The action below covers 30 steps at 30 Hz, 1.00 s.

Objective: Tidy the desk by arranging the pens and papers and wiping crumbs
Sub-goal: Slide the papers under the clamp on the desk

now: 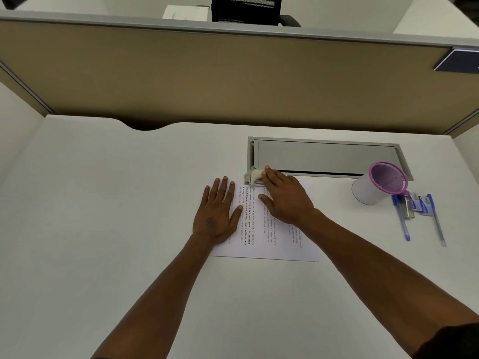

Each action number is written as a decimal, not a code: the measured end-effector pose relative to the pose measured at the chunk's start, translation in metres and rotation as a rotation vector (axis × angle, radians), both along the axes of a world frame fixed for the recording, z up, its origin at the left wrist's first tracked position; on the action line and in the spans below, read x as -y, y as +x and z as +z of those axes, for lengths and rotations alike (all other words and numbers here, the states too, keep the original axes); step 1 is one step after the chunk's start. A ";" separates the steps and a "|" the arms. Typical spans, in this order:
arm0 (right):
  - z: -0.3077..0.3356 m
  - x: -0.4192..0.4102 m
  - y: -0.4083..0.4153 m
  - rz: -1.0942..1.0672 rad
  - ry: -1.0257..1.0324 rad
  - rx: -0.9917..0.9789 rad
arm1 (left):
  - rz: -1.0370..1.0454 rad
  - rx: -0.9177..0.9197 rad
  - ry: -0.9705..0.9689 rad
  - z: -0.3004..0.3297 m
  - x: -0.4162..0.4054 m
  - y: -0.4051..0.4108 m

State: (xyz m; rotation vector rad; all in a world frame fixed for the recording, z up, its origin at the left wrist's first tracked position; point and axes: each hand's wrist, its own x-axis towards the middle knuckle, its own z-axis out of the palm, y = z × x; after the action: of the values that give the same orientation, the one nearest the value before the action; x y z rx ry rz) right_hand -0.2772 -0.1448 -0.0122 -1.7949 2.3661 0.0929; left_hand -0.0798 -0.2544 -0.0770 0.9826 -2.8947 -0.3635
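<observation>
My left hand [216,212] lies flat and open on the papers' [261,229] left edge, mid-desk [103,203]. My right hand [285,196] presses down on the stapler [252,176] at their far edge. The cup [378,183] and pens [414,213] sit well to the right; lots of bare desk on the left.

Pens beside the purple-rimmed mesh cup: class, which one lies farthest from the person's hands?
The slim grey-tipped pen at the far right; the blue pen lies left of it, closer to the right hand.
</observation>
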 end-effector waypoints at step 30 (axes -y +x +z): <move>0.002 0.009 -0.015 0.098 0.053 -0.053 | 0.001 -0.003 0.002 -0.001 -0.001 0.000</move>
State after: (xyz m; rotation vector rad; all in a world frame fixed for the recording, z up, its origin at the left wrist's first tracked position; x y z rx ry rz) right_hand -0.2921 -0.1533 -0.0102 -1.9060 2.2877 0.2160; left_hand -0.0802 -0.2535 -0.0785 0.9833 -2.8918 -0.3674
